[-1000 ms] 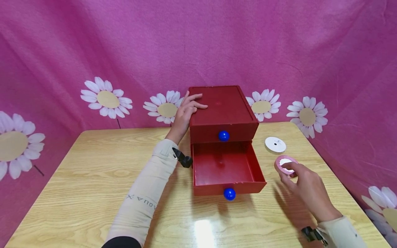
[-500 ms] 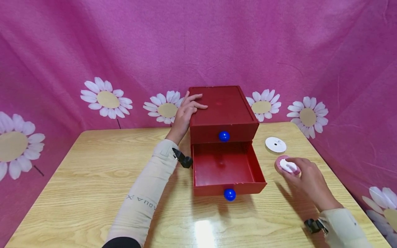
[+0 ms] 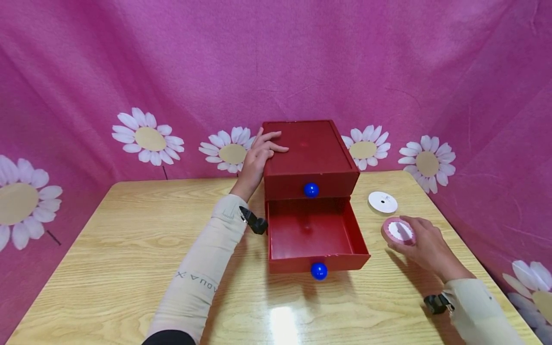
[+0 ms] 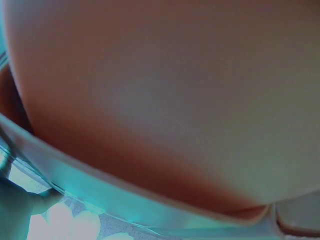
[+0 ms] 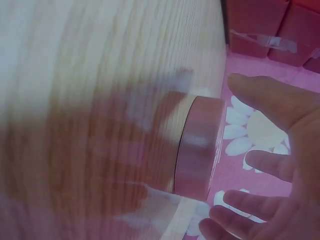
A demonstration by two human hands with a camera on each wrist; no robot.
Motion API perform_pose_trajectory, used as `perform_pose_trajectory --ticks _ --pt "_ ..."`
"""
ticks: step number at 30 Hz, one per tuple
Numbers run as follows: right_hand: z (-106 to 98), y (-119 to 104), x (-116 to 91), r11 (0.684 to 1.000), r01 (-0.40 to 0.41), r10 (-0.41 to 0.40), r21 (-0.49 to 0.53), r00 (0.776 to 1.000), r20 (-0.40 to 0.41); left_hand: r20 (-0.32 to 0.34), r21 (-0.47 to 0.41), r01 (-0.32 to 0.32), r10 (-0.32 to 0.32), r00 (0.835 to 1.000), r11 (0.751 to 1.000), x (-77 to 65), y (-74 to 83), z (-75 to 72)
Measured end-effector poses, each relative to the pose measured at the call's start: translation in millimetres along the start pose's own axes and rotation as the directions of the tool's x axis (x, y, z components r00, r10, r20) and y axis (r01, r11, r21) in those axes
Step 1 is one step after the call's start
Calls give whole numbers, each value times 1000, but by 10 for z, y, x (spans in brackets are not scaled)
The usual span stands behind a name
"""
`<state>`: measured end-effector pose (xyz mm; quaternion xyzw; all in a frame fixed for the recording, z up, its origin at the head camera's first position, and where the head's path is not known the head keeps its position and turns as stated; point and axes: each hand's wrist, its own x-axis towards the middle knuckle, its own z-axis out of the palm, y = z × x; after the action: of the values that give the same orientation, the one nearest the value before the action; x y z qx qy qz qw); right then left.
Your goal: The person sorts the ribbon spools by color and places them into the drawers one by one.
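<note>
My left hand (image 3: pixel 257 160) rests on the left edge of a red drawer cabinet (image 3: pixel 308 143), its fingers lying loosely on the top. The lower drawer (image 3: pixel 308 230) is pulled out, with a blue knob (image 3: pixel 319 271) on its front; the upper drawer (image 3: pixel 284 186) is closed. To the right, a roll of pink ribbon (image 5: pixel 199 150) with a white jagged centre lies on the table. Around it my right hand (image 3: pixel 431 247) stands with thumb and fingers spread; the right wrist view shows a gap between them and the roll.
A white ribbon spool (image 3: pixel 383 202) lies flat just behind the pink roll. The wooden table (image 3: pixel 151 249) extends left of the cabinet. A pink cloth with large daisies (image 3: pixel 276 62) hangs behind and at both sides.
The pink roll, tilted in my right hand a second ago, has gone down onto the table and lies flat. My right fingers have loosened from it. The left hand has stayed in place.
</note>
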<state>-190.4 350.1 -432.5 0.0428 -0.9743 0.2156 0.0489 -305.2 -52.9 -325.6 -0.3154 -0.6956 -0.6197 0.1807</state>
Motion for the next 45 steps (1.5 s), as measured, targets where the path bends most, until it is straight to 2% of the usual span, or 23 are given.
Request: perform_pose_trajectory --ticks 6,19,26,31,40,45 --pt "14 44 82 999 -47 47 -3 996 69 -4 1 8 -8 1000 1000 -9 -8 -2" --pt "36 67 184 996 -88 88 -5 986 142 -1 -1 12 -12 1000 1000 -7 -22 -4" --pt "19 54 228 998 -29 35 -50 993 117 8 6 -4 4 1000 1000 0 0 -4" --pt "12 35 262 998 -20 28 -64 992 120 7 11 -12 12 1000 1000 -4 3 -10" --pt "-41 24 328 996 -33 49 -83 978 203 3 6 0 0 1000 1000 5 1 -16" --pt "-72 13 345 993 -62 86 -98 960 266 -1 4 25 -25 1000 1000 2 1 -10"
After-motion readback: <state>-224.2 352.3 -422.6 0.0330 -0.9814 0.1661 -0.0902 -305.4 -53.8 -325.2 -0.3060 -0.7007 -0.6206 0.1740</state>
